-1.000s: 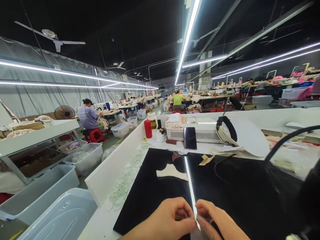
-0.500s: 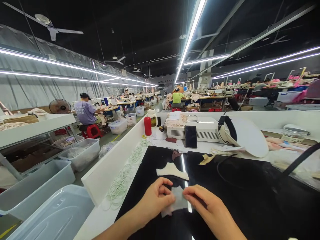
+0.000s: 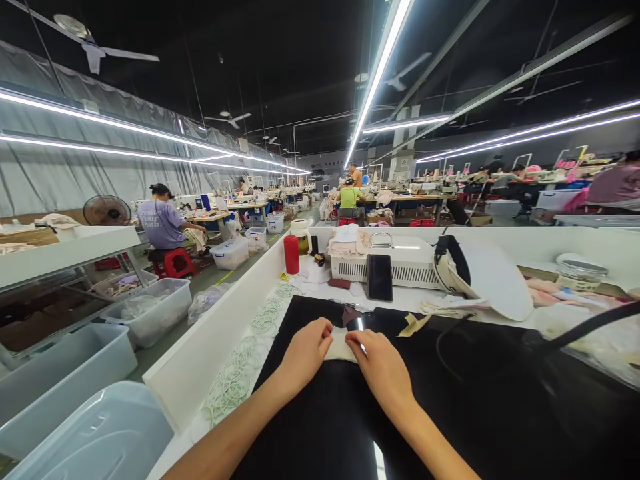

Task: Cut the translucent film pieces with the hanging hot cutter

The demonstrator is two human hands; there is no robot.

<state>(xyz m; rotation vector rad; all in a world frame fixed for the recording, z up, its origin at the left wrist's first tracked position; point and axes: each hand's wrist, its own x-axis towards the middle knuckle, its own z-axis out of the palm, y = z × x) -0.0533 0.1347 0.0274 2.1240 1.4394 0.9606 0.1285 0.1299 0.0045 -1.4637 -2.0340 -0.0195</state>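
- The left hand [image 3: 305, 348] and the right hand [image 3: 381, 363] lie knuckles up, close together, fingers bent, with their tips down on the two ends of a cream fabric piece [image 3: 341, 347]. From here I cannot tell whether the fingers pinch it or only press it flat.
- The fabric piece lies on a black mat [image 3: 475, 413] that covers most of the worktop [image 3: 215, 347]. It sits in the far part of the mat, left of the mat's middle.
- A tan scrap [image 3: 411, 324] rests on the mat's far edge.
- Beyond the mat's far edge a dark phone [image 3: 379, 277] stands leaning on a white machine [image 3: 415, 261].
- Past the mat's far left corner stands a red bottle [image 3: 291, 254].
- Pale elastic rings [image 3: 240, 373] lie scattered along the mat's left edge.
- Beyond the mat's far edge, on its right side, sits a white cap with a black band [image 3: 487, 277].
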